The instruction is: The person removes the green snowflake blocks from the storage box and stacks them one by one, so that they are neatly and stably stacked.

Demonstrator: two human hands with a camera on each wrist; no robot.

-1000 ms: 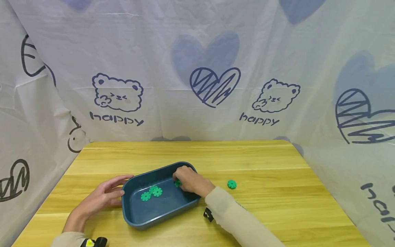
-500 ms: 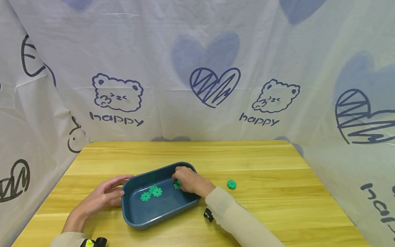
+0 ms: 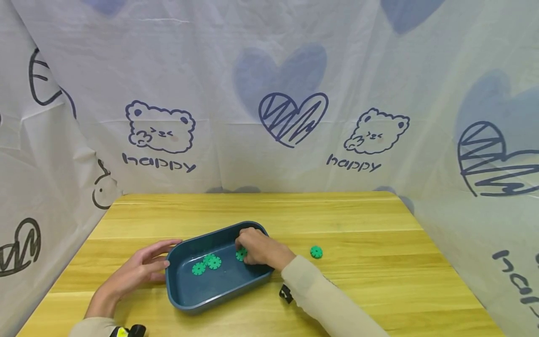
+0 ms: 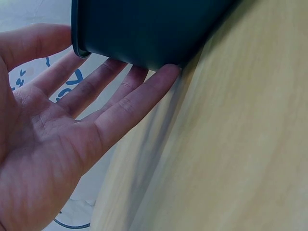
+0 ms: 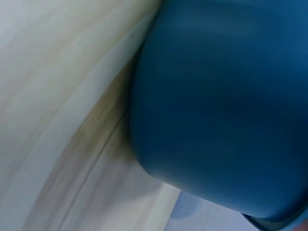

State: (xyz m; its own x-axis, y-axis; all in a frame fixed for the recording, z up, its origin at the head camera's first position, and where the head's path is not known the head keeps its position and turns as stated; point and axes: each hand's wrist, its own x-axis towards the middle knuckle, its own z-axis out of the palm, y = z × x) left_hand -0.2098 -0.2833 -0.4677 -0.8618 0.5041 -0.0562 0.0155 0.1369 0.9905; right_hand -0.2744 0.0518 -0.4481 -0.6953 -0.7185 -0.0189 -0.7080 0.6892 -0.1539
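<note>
A dark blue-green rectangular bin point(image 3: 219, 296) sits at a slant on the table. My left hand point(image 3: 134, 271) is at its left end, fairly straight fingers spread against the outer wall; the left wrist view shows the fingertips point(image 4: 168, 74) touching below the rim. Inside the right end, my right hand point(image 3: 263, 247) reaches down with bent fingers, pinching a green notched interlocking disc point(image 3: 241, 254) between thumb and index finger. Part of that disc is hidden by the hand. Several similar discs point(image 3: 199, 268) lie on the bin floor. Only the bin's outer wall point(image 5: 216, 106) shows in the right wrist view.
Another green notched disc point(image 3: 316, 252) lies on the wooden table point(image 3: 370, 281), right of the bin. White cloth printed with hearts and bears point(image 3: 290, 117) hangs behind the table and at both sides.
The disc at my right fingers has shifted slightly toward me and shows more. My right hand has barely moved; the left hand and bin stay put.
</note>
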